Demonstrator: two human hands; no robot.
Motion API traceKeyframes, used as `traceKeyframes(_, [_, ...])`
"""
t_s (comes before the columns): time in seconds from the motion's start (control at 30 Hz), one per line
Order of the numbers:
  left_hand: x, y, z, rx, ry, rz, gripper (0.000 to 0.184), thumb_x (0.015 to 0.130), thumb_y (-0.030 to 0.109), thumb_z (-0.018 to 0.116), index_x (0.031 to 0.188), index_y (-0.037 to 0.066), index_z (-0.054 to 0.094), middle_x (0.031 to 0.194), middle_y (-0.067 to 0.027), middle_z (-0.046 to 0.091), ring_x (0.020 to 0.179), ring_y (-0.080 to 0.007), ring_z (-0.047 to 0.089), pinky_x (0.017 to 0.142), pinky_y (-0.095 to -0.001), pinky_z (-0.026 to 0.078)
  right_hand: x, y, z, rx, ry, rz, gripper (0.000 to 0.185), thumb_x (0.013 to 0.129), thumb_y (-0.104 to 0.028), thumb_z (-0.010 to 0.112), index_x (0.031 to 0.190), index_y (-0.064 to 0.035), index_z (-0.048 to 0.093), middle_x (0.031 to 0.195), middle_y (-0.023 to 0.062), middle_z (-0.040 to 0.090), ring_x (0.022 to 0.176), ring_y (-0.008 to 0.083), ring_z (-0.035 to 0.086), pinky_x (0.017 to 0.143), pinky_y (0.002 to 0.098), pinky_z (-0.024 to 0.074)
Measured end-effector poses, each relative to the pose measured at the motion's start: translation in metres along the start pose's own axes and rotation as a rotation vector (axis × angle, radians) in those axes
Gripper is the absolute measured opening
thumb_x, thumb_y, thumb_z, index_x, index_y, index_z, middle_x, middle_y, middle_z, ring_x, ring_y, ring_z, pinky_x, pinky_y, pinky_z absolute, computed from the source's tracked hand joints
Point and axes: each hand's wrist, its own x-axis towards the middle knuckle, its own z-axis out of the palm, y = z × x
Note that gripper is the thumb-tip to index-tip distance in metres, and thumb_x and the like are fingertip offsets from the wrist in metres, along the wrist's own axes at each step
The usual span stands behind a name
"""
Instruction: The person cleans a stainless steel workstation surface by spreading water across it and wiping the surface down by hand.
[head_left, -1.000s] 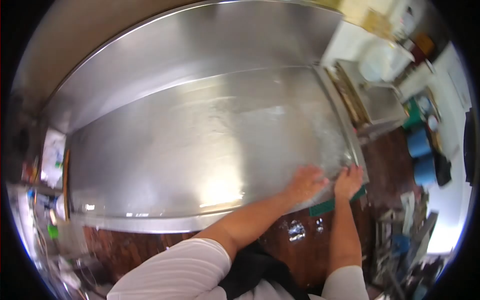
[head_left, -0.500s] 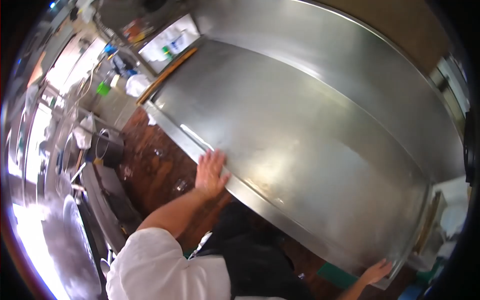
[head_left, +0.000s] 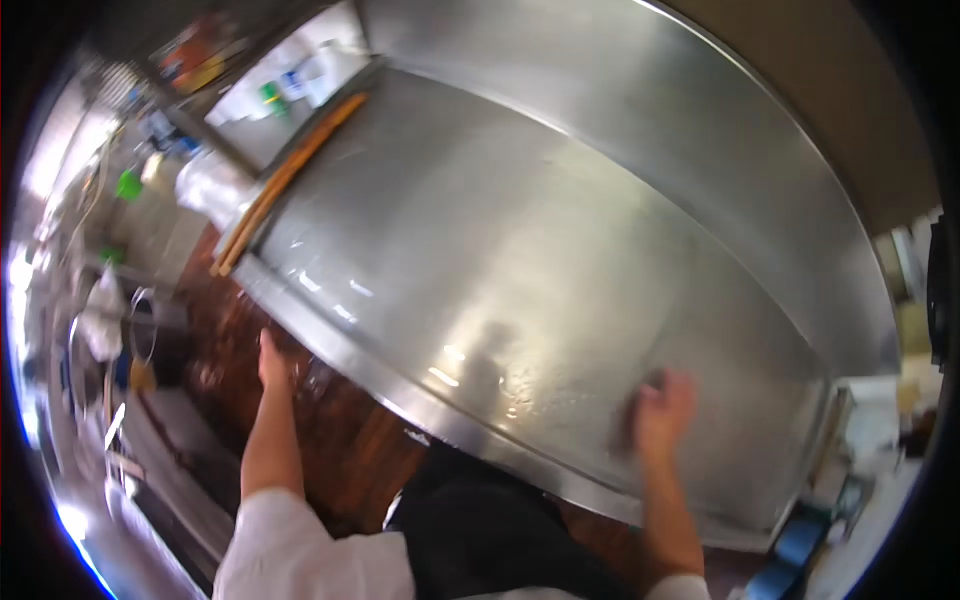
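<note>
A broad stainless steel worktop (head_left: 470, 230) with a raised front lip and a tall back panel fills the middle of the head view. Over its right half, my right hand (head_left: 667, 410) is closed at the steel surface. Something dark and blurred shows beside its fingers; I cannot make out whether it is a held thing or a reflection. Wet, shiny spots lie on the steel to the left of this hand. My left hand (head_left: 272, 360) is off the worktop, in front of its lip above the brown floor, seen edge-on with fingers stretched out and nothing visible in them.
A long wooden strip (head_left: 290, 185) lies along the worktop's left end. Beyond it are a white plastic bag (head_left: 213, 185) and a green-capped bottle (head_left: 272, 98). A dark bucket (head_left: 155, 325) and kitchen equipment stand at left. Blue containers (head_left: 800, 540) sit at lower right.
My left hand has left the front lip and swung left over the floor. My right hand has moved from the front right corner inward onto the worktop. The view has shifted slightly.
</note>
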Motion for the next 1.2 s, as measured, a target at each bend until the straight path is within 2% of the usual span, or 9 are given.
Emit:
traceKeyframes(0.17, [0.014, -0.031, -0.038, 0.513, 0.253, 0.847, 0.049, 0.100, 0.028, 0.055, 0.137, -0.003, 0.049, 0.144, -0.0194, 0.049, 0.133, -0.0308, 0.047, 0.110, -0.0409, 0.036, 0.005, -0.257, 0.076, 0.691, -0.090, -0.565, 0.073, 0.081, -0.025, 0.073, 0.144, -0.0075, 0.041, 0.150, 0.0248, 0.034, 0.142, 0.0416, 0.028, 0.114, 0.0580, 0.0230])
traceKeyframes(0.27, [-0.005, 0.055, 0.009, 0.879, 0.078, 1.234, 0.055, 0.097, 0.027, 0.058, 0.142, -0.002, 0.045, 0.148, -0.0222, 0.043, 0.140, -0.0354, 0.036, 0.115, -0.0432, 0.028, 0.023, -0.327, 0.083, 0.423, -0.271, -0.629, 0.072, 0.093, -0.041, 0.054, 0.146, 0.0024, 0.034, 0.155, 0.0253, 0.027, 0.146, 0.0375, 0.023, 0.120, 0.0493, 0.0149])
traceKeyframes(0.47, [0.057, 0.097, 0.124, 1.362, -0.197, 1.098, 0.072, 0.097, 0.046, 0.052, 0.150, 0.003, 0.032, 0.154, -0.0236, 0.032, 0.145, -0.0383, 0.027, 0.117, -0.0472, 0.022, 0.112, -0.200, 0.108, -0.094, -0.153, -0.049, 0.079, 0.099, -0.055, 0.030, 0.154, -0.0001, 0.016, 0.163, 0.0171, 0.007, 0.152, 0.0306, -0.001, 0.122, 0.0448, -0.0042])
traceKeyframes(0.6, [0.062, 0.098, 0.247, 1.485, 0.058, 0.883, 0.071, 0.099, 0.054, 0.040, 0.153, 0.009, 0.029, 0.158, -0.0206, 0.024, 0.147, -0.0374, 0.021, 0.119, -0.0493, 0.015, 0.083, -0.060, 0.039, -0.095, -0.183, 0.271, 0.072, 0.098, -0.045, 0.045, 0.154, -0.0037, 0.024, 0.160, 0.0188, 0.021, 0.150, 0.0316, 0.014, 0.122, 0.0443, 0.0073])
traceKeyframes(0.7, [-0.033, 0.096, 0.345, 1.750, -0.415, 1.341, 0.056, 0.103, 0.045, 0.036, 0.144, 0.008, 0.045, 0.158, -0.0202, 0.026, 0.146, -0.0388, 0.021, 0.120, -0.0499, 0.012, 0.015, 0.039, 0.012, -0.166, -0.066, 0.560, 0.075, 0.098, -0.051, 0.042, 0.150, 0.0016, 0.030, 0.159, 0.0196, 0.024, 0.149, 0.0323, 0.016, 0.121, 0.0446, 0.0107])
traceKeyframes(0.8, [-0.102, -0.024, 0.453, 1.148, -0.347, 1.688, 0.057, 0.097, 0.044, 0.050, 0.138, 0.004, 0.051, 0.147, -0.0226, 0.041, 0.140, -0.0381, 0.033, 0.118, -0.0517, 0.021, -0.063, 0.090, -0.025, -0.182, -0.062, 0.783, 0.071, 0.100, -0.049, 0.042, 0.148, 0.0025, 0.034, 0.153, 0.0234, 0.035, 0.144, 0.0387, 0.029, 0.119, 0.0443, 0.0208])
traceKeyframes(0.87, [-0.216, -0.066, 0.458, 0.493, -0.917, 1.331, 0.076, 0.092, 0.050, 0.056, 0.146, 0.000, 0.037, 0.150, -0.0234, 0.038, 0.142, -0.0383, 0.030, 0.120, -0.0517, 0.016, -0.099, 0.100, -0.053, -0.224, -0.203, 0.813, 0.069, 0.098, -0.046, 0.049, 0.147, 0.0024, 0.037, 0.152, 0.0262, 0.034, 0.142, 0.0397, 0.031, 0.119, 0.0447, 0.0222])
traceKeyframes(1.07, [-0.350, -0.064, 0.376, 0.487, -1.790, 0.862, 0.060, 0.091, 0.048, 0.065, 0.138, 0.012, 0.054, 0.153, -0.0178, 0.037, 0.144, -0.0346, 0.030, 0.118, -0.0497, 0.022, -0.164, 0.063, -0.060, -0.244, -0.058, 0.804, 0.061, 0.098, -0.050, 0.044, 0.139, -0.0048, 0.050, 0.149, 0.0191, 0.042, 0.140, 0.0353, 0.034, 0.117, 0.0507, 0.0185])
traceKeyframes(1.2, [-0.121, 0.016, 0.347, 0.609, -0.868, 1.366, 0.061, 0.089, 0.040, 0.066, 0.138, 0.006, 0.052, 0.148, -0.0193, 0.042, 0.142, -0.0331, 0.032, 0.115, -0.0439, 0.030, -0.171, 0.067, -0.052, -0.239, 0.008, 0.768, 0.055, 0.098, -0.044, 0.047, 0.136, -0.0053, 0.053, 0.147, 0.0176, 0.045, 0.138, 0.0345, 0.038, 0.116, 0.0499, 0.0193])
